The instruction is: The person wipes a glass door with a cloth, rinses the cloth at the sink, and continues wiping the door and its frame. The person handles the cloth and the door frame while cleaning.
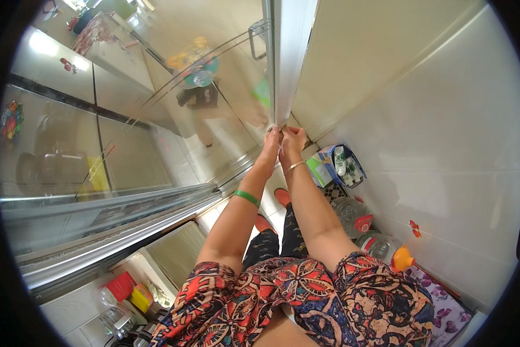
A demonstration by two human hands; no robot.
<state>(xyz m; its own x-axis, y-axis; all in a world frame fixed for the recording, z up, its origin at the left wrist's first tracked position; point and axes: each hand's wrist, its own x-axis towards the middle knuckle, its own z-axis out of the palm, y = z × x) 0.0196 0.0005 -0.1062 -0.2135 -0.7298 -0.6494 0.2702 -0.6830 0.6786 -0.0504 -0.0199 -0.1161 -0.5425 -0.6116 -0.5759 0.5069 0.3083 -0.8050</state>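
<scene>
My two hands meet straight ahead, low on the white and silver upright frame (289, 58) of a glass door (225, 87). My left hand (271, 143), with a green band on its forearm, is closed at the frame's edge. Right beside it, my right hand (293, 140) has its fingers bent inward, a thin bracelet at its wrist. A bit of white shows between the hands, too small to name. What the fingers hold is hidden. Higher on the glass door is a metal handle (258, 40).
On the right, an open carton (349, 166) with white packs stands by the tiled wall (445, 191). Nearer lie clear plastic bottles (381, 246) and an orange funnel-like piece (402, 258). Metal door rails (115, 237) run along the left. Packets and jars (130, 292) sit lower left.
</scene>
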